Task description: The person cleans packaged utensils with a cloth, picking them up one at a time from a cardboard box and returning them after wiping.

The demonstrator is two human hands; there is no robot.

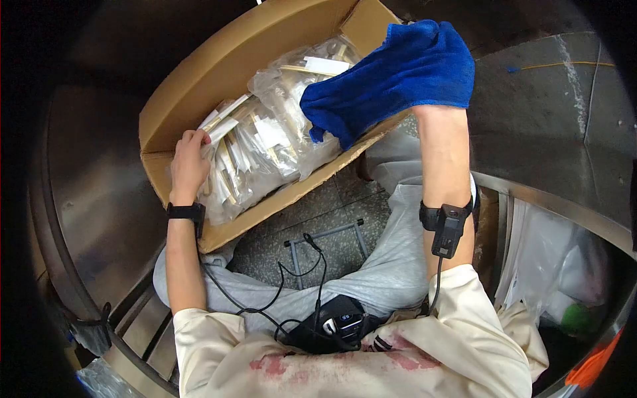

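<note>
My left hand reaches over the left end of a long cardboard box. Its fingers are curled against a white strip that lies on a clear plastic bag of thin, pale sticks and white slips. A second clear bag with similar contents lies to the right in the box. A blue cloth drapes over my right hand, hiding the hand and its fingers from the wrist on. The cloth's lower end hangs over the right bag and the box's near rim.
A grey metal stand shows on the speckled floor between my legs. Black cables run from the arm bands to a device at my waist. Plastic bags lie at the right, beside a metal edge.
</note>
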